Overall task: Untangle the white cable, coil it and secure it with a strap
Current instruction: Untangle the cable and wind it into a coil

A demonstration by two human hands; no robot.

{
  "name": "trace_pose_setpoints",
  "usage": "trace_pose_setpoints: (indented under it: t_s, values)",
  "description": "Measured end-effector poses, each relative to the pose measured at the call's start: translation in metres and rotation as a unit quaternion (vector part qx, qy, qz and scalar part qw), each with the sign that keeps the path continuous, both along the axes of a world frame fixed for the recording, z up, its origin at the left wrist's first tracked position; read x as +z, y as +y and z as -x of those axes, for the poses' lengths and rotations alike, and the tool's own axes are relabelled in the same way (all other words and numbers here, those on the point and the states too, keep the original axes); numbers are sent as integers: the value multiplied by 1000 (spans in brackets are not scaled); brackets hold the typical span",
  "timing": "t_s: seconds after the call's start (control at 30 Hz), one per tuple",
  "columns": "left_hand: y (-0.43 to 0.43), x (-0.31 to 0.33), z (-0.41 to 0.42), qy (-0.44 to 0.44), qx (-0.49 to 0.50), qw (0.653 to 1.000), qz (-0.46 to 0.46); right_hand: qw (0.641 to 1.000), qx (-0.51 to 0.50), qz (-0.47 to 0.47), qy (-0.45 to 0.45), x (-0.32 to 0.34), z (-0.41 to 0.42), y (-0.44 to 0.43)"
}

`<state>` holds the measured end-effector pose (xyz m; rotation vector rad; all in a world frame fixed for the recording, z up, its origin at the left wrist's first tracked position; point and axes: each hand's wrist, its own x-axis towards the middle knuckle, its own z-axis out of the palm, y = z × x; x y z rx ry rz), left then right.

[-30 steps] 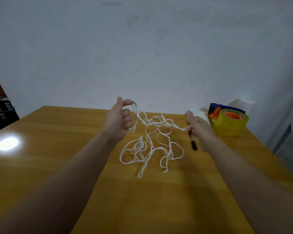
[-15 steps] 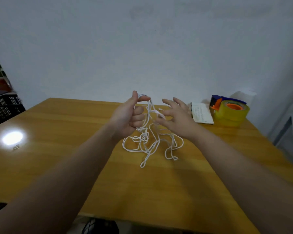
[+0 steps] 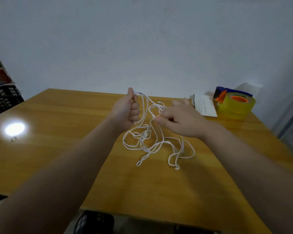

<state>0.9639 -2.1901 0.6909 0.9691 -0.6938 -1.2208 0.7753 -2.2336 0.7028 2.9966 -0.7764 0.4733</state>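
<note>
Dim, soft focus; lamp glare on table (image 3: pixel 41 119) left; edges warped.

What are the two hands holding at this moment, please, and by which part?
Both hold the cable: the left hand pinches an upper loop between thumb and fist, and the right hand pinches a strand near the top of the tangle.

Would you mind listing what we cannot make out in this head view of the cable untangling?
- White cable: its ends and connectors are lost in the tangle, too thin and blurred to trace.
- Right hand: its fingers are motion-blurred, so the pinch on the strand is unclear.
- Left hand: the palm hides how much cable it grips.
- Booklet: print too small.
- Small object near the glare: too small.
- No strap is in sight.
</note>
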Motion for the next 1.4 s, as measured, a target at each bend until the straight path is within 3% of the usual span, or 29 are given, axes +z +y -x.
trace_pose_setpoints:
  t_s: [0.1, 0.17, 0.37, 0.43, 0.5, 0.63, 0.8, 1.0, 1.17, 1.27, 1.33, 1.4]
  values:
    - [-12, -1, 3, 43, -30, 998, 18, 990, -137, -9, 47, -16, 8, -18]
    - [-21, -4, 3, 69, -59, 995, 27, 985, -168, -32, 28, -26, 17, -32]
    - [-47, -17, 12, 115, -123, 985, 47, 984, -59, -93, -139, -30, 3, -51]
    - [-57, -21, 11, 125, -141, 981, 51, 945, -10, -227, -237, -26, -14, -53]
    - [-66, -25, 6, 129, -149, 979, 46, 875, -6, -385, -293, -23, -30, -60]
    - [-82, -33, -11, 118, -171, 977, 43, 843, -23, -483, -234, -33, -50, -87]
    - [-109, -33, -22, 93, -115, 988, 40, 819, -45, -521, -235, -36, -68, -104]
    - [-136, -29, -31, -33, -13, 999, -29, 860, -124, -440, -227, -45, -80, -121]
    - [-140, -28, -33, 47, -16, 997, -52, 861, -133, -447, -202, -48, -83, -123]
    - [-139, -24, -30, 103, -40, 992, -55, 824, -126, -456, -312, -50, -83, -119]
    - [-137, -21, -29, 111, -57, 991, -56, 807, -170, -402, -398, -52, -80, -120]
    - [-136, -21, -29, 97, -68, 991, -59, 793, -188, -389, -430, -51, -76, -121]
